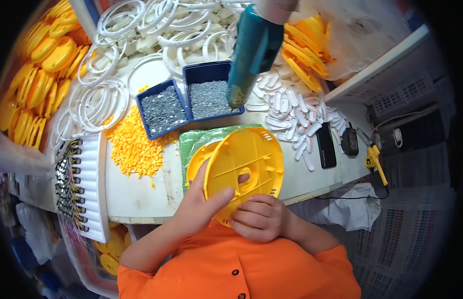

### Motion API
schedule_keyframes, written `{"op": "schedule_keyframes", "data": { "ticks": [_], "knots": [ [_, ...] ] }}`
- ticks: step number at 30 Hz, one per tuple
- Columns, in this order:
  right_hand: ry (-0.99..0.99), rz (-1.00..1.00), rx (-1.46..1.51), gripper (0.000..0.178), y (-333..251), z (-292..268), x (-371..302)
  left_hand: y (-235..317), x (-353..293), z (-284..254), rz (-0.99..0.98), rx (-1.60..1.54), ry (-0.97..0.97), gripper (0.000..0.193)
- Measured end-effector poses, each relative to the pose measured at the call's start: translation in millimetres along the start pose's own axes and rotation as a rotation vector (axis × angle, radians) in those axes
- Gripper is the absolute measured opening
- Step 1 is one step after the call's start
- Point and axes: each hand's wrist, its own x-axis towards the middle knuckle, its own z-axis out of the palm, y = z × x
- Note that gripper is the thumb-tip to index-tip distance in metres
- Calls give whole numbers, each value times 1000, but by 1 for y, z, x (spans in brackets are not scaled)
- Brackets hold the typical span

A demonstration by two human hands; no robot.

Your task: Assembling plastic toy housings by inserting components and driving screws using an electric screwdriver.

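A round yellow plastic cover is held tilted above the table's front edge, its ribbed inner side with a centre hole facing me. My left hand grips its left edge, thumb on the ribbed face and the other fingers hidden behind; a fingertip shows through the centre hole. My right hand is closed at the lower right rim, fingers curled; whether it pinches a small part cannot be made out. Behind the cover, a second round yellow piece partly shows over the green wrapped pad.
A teal power screwdriver hangs over two blue screw bins. Around them lie small yellow parts, white rings and white oval pieces. A black phone and yellow-handled cutters are at right, a white foam tray at left.
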Motion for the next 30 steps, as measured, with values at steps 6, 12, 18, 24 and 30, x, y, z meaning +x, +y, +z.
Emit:
{"op": "schedule_keyframes", "data": {
  "ticks": [6,12,18,24,30],
  "knots": [
    [365,287,-89,16,87,-15,-8,-6,-40,-41,41,-160,236,72],
    [245,576,60,29,287,63,6,-23,-71,-67,151,-325,368,72],
    [-160,542,-327,24,343,111,47,-28,-80,-68,254,-359,480,70],
    [-82,651,-344,22,309,82,93,-24,-81,-70,275,-322,481,69],
    [491,744,-136,40,380,27,56,-25,-69,-71,243,-178,408,70]
  ]
}}
